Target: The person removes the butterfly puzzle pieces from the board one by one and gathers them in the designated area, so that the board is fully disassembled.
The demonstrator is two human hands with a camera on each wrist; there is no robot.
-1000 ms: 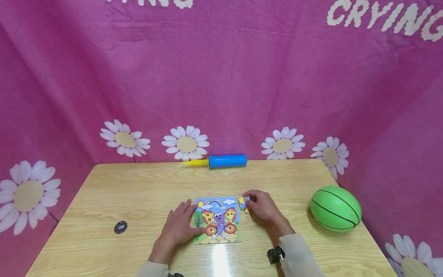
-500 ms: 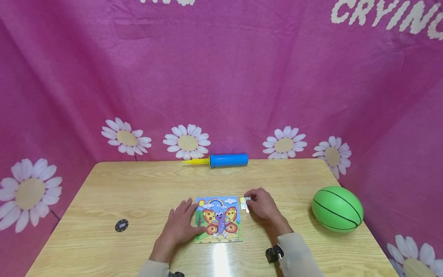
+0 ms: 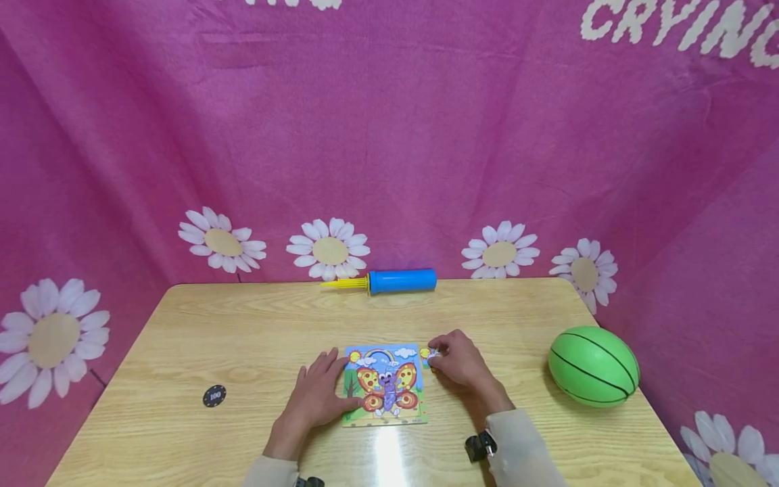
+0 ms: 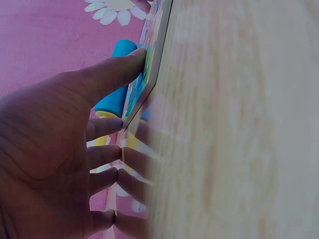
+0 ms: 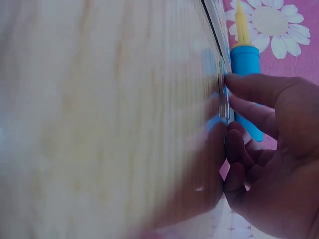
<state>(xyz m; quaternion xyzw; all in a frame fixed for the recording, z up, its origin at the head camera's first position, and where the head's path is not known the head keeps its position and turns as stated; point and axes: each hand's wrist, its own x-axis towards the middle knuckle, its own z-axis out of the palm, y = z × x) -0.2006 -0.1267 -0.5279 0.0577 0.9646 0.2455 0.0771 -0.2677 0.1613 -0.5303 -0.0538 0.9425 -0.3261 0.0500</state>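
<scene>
A square butterfly jigsaw puzzle (image 3: 389, 387) lies flat in the middle of the wooden table, its picture showing a rainbow and a sun. My left hand (image 3: 315, 398) is beside its left edge. In the left wrist view, the thumb (image 4: 122, 67) rests on the puzzle's surface while the other fingers extend along its edge to the tabletop. Just right of the puzzle, my right hand (image 3: 461, 362) pinches a small puzzle piece (image 3: 425, 354) with a yellow sun on it. The right wrist view shows this thin piece (image 5: 222, 97) edge-on near the table, thumb against its top.
At the back edge lies a blue hand pump (image 3: 402, 281) with a yellow nozzle. A green ball (image 3: 593, 366) with black lines sits on the right. A black chip (image 3: 214, 396) marked 100 lies on the left. Pink flowered cloth (image 3: 389, 135) hangs behind the table.
The puzzle piece in my right hand looked pale half a second ago and shows its sun picture again now. The left hand stays in place on the puzzle.
</scene>
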